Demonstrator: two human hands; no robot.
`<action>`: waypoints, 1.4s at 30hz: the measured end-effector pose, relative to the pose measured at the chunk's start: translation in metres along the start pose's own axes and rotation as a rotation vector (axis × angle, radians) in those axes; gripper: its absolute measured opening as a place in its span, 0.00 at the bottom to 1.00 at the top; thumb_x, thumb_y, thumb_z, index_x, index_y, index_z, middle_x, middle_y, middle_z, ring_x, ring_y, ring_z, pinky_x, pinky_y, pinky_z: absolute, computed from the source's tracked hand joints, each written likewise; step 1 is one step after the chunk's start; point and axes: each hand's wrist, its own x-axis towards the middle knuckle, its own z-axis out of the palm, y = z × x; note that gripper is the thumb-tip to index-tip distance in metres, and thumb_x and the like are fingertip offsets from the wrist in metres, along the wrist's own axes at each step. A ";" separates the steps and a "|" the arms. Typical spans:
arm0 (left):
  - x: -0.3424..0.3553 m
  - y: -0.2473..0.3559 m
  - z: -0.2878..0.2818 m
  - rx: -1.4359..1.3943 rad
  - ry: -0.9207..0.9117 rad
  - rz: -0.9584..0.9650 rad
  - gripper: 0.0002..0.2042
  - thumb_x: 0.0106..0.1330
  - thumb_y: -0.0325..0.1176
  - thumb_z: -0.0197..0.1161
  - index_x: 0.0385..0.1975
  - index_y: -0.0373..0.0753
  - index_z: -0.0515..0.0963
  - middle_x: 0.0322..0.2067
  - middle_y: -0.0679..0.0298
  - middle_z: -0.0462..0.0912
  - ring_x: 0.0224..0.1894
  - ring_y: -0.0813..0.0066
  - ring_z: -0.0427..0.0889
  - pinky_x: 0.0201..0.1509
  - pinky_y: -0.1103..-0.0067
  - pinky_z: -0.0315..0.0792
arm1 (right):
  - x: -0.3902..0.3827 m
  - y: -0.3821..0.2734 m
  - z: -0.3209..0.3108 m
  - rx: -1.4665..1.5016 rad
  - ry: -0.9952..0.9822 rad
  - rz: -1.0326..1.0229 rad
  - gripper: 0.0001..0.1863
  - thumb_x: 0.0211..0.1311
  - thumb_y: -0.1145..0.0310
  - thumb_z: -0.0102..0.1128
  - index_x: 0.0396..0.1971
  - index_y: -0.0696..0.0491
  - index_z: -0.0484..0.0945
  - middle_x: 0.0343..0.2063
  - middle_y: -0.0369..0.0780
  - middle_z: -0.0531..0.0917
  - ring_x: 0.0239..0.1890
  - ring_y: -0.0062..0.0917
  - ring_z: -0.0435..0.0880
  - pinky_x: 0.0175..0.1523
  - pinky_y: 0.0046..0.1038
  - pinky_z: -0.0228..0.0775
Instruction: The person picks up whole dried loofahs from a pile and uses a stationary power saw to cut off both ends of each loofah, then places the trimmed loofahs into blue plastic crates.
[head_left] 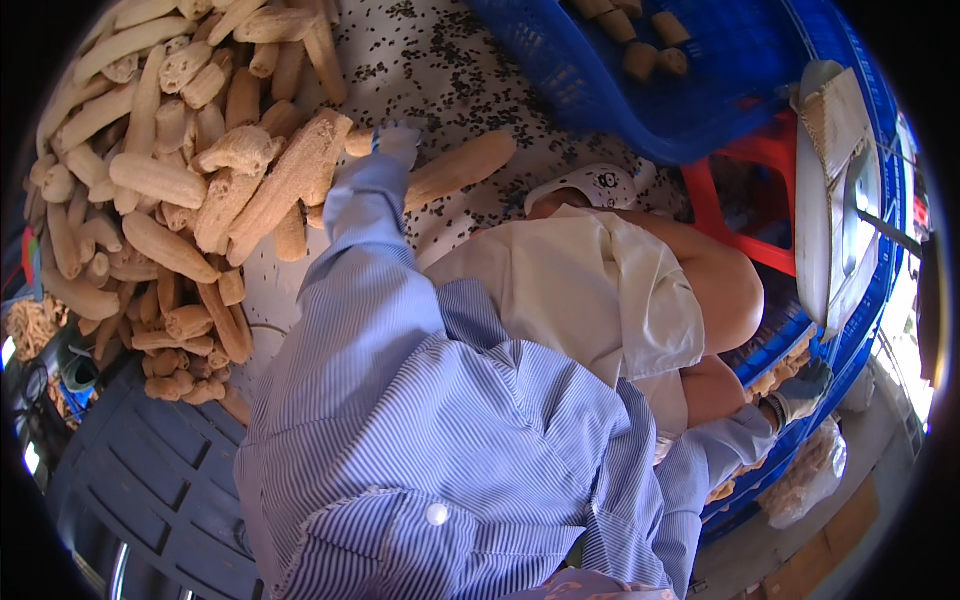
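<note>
My left hand (398,143), in a pale glove, reaches out over the white, seed-strewn surface beside a heap of dried loofahs (160,175). A long loofah (462,168) lies just to the right of that hand and wrist. The left fingers are small and blurred, so their grip does not show. Low on the right, my right hand (802,392), in a white and dark glove, is at the side of a blue crate (745,510) with loofah pieces in it. Its fingers are partly hidden, and I cannot make out anything in them.
A blue basket (640,130) with cut loofah pieces (640,62) sits at the top right, near a red plastic stool (745,200). Dark seeds (440,60) cover the white surface. A clear plastic bag (808,475) lies by the crate. Grey plastic panels (150,480) stand at lower left.
</note>
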 end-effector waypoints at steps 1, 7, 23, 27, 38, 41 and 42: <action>-0.010 -0.005 0.002 -0.039 0.186 0.031 0.16 0.72 0.41 0.58 0.56 0.51 0.83 0.66 0.58 0.75 0.67 0.50 0.73 0.69 0.60 0.69 | -0.002 -0.003 -0.001 -0.016 0.040 -0.001 0.25 0.80 0.66 0.40 0.69 0.65 0.64 0.69 0.51 0.72 0.70 0.42 0.72 0.76 0.39 0.61; -0.093 -0.038 -0.064 -1.337 0.505 0.128 0.18 0.70 0.31 0.61 0.60 0.46 0.78 0.54 0.58 0.83 0.55 0.57 0.83 0.56 0.71 0.78 | -0.030 -0.032 0.021 0.065 0.091 -0.128 0.23 0.78 0.67 0.48 0.64 0.65 0.71 0.63 0.51 0.77 0.65 0.43 0.77 0.73 0.38 0.66; -0.244 0.290 -0.291 -2.285 0.052 1.012 0.18 0.70 0.32 0.68 0.58 0.49 0.77 0.53 0.65 0.82 0.57 0.68 0.82 0.62 0.65 0.79 | -0.154 -0.132 0.147 -0.546 -0.270 -1.128 0.53 0.46 0.41 0.78 0.71 0.49 0.68 0.70 0.46 0.69 0.72 0.47 0.65 0.76 0.52 0.52; -0.274 0.374 -0.303 -2.150 -0.074 0.993 0.19 0.69 0.34 0.70 0.58 0.46 0.75 0.56 0.62 0.78 0.57 0.68 0.80 0.60 0.69 0.79 | -0.141 -0.139 0.160 -0.782 -0.117 -1.070 0.52 0.42 0.40 0.80 0.72 0.29 0.67 0.69 0.41 0.69 0.74 0.43 0.61 0.75 0.67 0.41; -0.227 0.473 -0.346 -1.051 0.522 1.268 0.16 0.67 0.31 0.71 0.54 0.37 0.82 0.35 0.62 0.86 0.37 0.77 0.83 0.44 0.76 0.79 | -0.006 -0.137 0.128 -1.184 -0.321 -0.647 0.49 0.46 0.44 0.80 0.72 0.23 0.66 0.62 0.35 0.77 0.67 0.37 0.73 0.78 0.51 0.48; -0.222 0.499 -0.360 -0.904 0.470 1.151 0.09 0.67 0.33 0.71 0.44 0.39 0.86 0.21 0.70 0.81 0.21 0.82 0.76 0.26 0.79 0.71 | 0.012 -0.140 0.129 -1.206 -0.348 -0.591 0.47 0.48 0.45 0.80 0.71 0.25 0.68 0.61 0.36 0.77 0.66 0.38 0.74 0.71 0.41 0.64; -0.221 0.504 -0.363 -0.942 0.441 1.167 0.09 0.67 0.33 0.71 0.43 0.39 0.86 0.20 0.70 0.80 0.20 0.83 0.75 0.25 0.80 0.69 | 0.017 -0.141 0.130 -1.208 -0.332 -0.617 0.47 0.48 0.45 0.80 0.71 0.25 0.68 0.61 0.37 0.77 0.65 0.38 0.74 0.70 0.41 0.66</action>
